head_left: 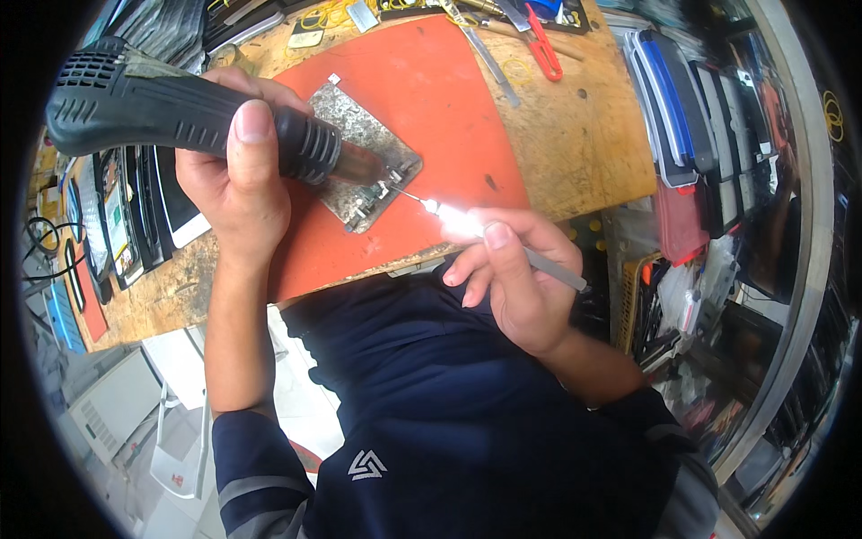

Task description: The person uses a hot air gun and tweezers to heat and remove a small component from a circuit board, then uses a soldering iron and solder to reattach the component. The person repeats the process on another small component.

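My left hand (pixel 242 180) is wrapped round a black hot air gun (pixel 184 112), thumb on top. Its metal nozzle (pixel 359 165) points right and down at a small circuit part (pixel 367 199). That part sits in a holder on a speckled metal plate (pixel 346 119). In my right hand (pixel 525 287) a slim silver tool with a fine tip (pixel 558 271) is pinched between thumb and fingers; bright glare over its front hides its exact kind. The tip reaches the part just beside the nozzle; I cannot tell whether it touches.
Under the plate lies an orange mat (pixel 440 81) on a worn wooden bench (pixel 575 135). A red-handled tool (pixel 542 49) and a metal strip (pixel 490 68) lie at the back. Phones and panels (pixel 135 216) line the left; stacked phone cases (pixel 664 108) stand right.
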`<action>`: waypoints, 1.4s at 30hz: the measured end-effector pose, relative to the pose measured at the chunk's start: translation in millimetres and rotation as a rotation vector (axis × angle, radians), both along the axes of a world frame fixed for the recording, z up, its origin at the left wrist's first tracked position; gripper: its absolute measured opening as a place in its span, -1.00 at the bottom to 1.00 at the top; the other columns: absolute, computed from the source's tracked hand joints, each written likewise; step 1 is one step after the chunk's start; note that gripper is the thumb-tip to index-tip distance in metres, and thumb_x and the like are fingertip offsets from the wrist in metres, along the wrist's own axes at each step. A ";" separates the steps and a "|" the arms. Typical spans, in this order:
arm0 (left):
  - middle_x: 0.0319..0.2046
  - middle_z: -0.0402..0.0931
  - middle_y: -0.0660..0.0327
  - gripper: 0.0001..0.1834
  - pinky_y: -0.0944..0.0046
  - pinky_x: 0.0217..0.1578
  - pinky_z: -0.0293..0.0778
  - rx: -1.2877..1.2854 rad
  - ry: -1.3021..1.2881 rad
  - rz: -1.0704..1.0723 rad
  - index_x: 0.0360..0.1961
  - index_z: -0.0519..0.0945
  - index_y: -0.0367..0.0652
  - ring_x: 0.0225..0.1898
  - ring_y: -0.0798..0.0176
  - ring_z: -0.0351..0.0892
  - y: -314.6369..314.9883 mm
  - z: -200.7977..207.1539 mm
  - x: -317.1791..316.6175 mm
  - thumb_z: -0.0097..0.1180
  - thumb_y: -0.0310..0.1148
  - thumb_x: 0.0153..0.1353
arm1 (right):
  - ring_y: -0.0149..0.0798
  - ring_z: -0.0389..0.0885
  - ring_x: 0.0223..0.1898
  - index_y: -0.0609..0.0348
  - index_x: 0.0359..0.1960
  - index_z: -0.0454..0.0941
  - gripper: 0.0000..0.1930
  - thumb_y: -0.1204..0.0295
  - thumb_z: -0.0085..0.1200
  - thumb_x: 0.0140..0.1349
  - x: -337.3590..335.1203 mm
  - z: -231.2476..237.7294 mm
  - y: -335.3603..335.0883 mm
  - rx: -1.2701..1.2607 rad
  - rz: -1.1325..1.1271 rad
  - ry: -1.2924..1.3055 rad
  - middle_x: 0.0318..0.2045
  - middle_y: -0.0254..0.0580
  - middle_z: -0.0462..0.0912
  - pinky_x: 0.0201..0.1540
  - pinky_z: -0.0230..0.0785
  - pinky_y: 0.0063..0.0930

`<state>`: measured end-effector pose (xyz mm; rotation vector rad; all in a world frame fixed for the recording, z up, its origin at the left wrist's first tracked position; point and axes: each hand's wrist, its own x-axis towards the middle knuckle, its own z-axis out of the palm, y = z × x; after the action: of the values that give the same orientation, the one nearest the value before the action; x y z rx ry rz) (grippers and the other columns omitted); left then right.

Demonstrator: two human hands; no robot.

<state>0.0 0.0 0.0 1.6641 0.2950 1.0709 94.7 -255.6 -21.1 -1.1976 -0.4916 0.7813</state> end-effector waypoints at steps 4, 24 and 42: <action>-0.33 0.70 0.11 -0.70 0.34 -0.21 0.51 -0.016 0.003 0.019 -0.12 0.55 -0.24 -0.32 0.35 0.61 0.6 0.8 0.1 0.26 -0.19 0.51 | -0.29 0.82 -0.35 0.46 0.16 0.54 -0.70 0.40 0.01 0.67 -5.4 -1.9 -0.2 0.019 -0.052 0.084 -0.05 0.24 0.81 -0.42 0.65 -0.54; -0.34 0.64 0.11 -0.67 0.25 -0.16 0.55 -0.003 0.000 0.030 -0.20 0.54 -0.26 -0.27 0.27 0.65 0.4 -0.9 0.0 0.28 -0.18 0.50 | -0.40 0.77 -0.26 0.45 0.18 0.55 -0.72 0.47 -0.05 0.66 -15.8 -5.0 -4.7 0.074 -0.080 0.093 -0.01 0.22 0.79 -0.25 0.64 -0.56; -0.35 0.66 0.10 -0.65 0.28 -0.18 0.51 0.017 0.015 0.036 -0.21 0.55 -0.26 -0.30 0.31 0.60 -0.5 1.3 1.6 0.27 -0.15 0.50 | -0.42 0.80 -0.32 0.44 0.12 0.57 -0.76 0.47 0.00 0.65 -14.6 -1.6 -0.4 0.016 -0.103 0.071 -0.06 0.15 0.82 -0.41 0.58 -0.63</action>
<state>1.6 -0.5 1.3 1.6882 0.3269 1.0910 80.1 -256.0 -22.7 -1.1669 -0.3737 0.7278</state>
